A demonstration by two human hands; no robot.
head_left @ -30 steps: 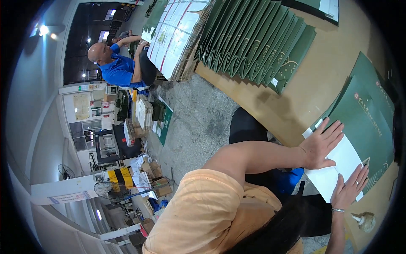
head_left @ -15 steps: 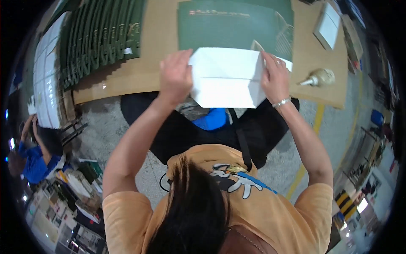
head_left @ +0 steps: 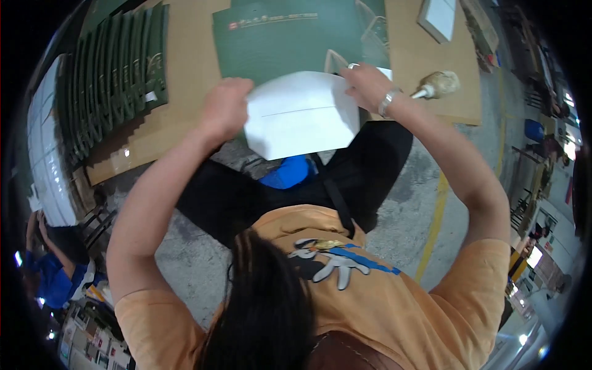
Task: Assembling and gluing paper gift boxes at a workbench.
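Between my hands is a white card sheet (head_left: 302,117) with slanted corners and a crease across it, bowed upward at its far edge. My left hand (head_left: 227,108) is closed on its left side. At the upper right edge, my right hand (head_left: 367,86) grips the sheet, wearing a ring and a bracelet; some of its fingertips are hidden. Just beyond lies a flat dark green bag (head_left: 277,49) with light print and a pale drawing on its right part. The card covers the bag's near edge and overhangs the table's front edge.
Folded green bags (head_left: 117,80) stand in a row at the left, beside a plastic-wrapped white stack (head_left: 49,148). A squeeze bottle (head_left: 439,85) lies at the right, with a white box (head_left: 438,18) farther back on the table (head_left: 191,55). A person in blue (head_left: 55,271) is far left.
The card has gone from nearly flat to bowed and slightly tilted, its right side higher. My right hand has turned over its upper right edge. The whole view has shifted.
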